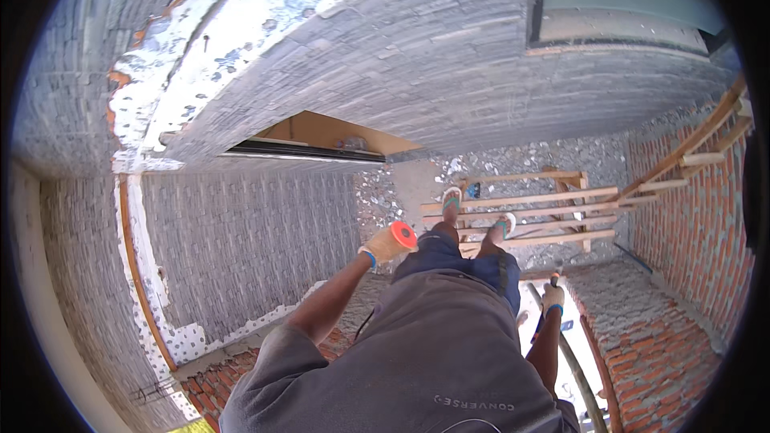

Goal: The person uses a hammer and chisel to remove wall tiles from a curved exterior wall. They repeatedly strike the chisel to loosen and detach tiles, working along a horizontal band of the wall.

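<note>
In my gloved left hand (388, 243) is a round red object (403, 232) with a dark centre, perhaps a roll or a lid, held beside my shorts at the middle of the view. My gloved right hand (553, 297), lower at the right, grips a tool (555, 277) with an orange and dark handle; its far end is too small to make out. My sandalled feet (451, 202) stand on a raised platform of wooden planks (589, 234).
Grey tiled walls (249, 244) surround me, with a recessed opening (309, 130) ahead and a window (618, 8) at upper right. A slanting timber railing (706, 128) runs by a brick wall (682, 232). Rubble (385, 208) covers the floor below. A pole (585, 385) stands at lower right.
</note>
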The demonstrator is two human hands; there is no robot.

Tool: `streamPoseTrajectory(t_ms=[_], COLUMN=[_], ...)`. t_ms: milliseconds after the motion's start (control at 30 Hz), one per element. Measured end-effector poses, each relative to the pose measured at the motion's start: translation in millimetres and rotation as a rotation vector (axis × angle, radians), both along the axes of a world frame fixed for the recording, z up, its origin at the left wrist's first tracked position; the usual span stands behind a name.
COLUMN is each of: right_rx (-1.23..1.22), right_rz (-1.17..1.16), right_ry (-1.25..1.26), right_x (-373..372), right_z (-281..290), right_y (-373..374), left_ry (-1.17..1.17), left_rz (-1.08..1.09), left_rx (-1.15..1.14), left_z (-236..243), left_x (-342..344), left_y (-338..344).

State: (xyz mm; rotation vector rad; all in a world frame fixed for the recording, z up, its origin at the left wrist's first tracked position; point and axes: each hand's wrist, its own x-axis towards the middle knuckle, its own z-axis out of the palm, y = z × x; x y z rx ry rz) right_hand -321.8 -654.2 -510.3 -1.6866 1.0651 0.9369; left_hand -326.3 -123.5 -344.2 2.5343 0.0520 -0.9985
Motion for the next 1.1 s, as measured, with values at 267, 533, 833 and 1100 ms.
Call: streamPoseTrajectory(t_ms=[267, 533, 833, 1100], right_rx=[0.128, 0.173, 0.299, 0.378], right_rz=[-0.142, -0.291, -0.386, -0.559], right_ry=[-0.507, -0.651, -0.875, -0.904], right_x=[95.8, 146.8, 162.0, 159.5], right_z=[0.2, 72.4, 126.2, 137.4], right_y=[43.3, 108.1, 157.5, 177.5], left_ry=[-0.289, -0.828, -1.189, -1.348], left_rz=[-0.202, -0.803, -0.938, -0.992], left_rx=[-0.13, 0.139, 0.51, 0.482], left_z=[62.6, 235.4, 396.3, 373.6], left_x=[162.7, 243.1, 367.8, 393.9], left_y=[-93.8, -69.7, -32.9, -31.5])
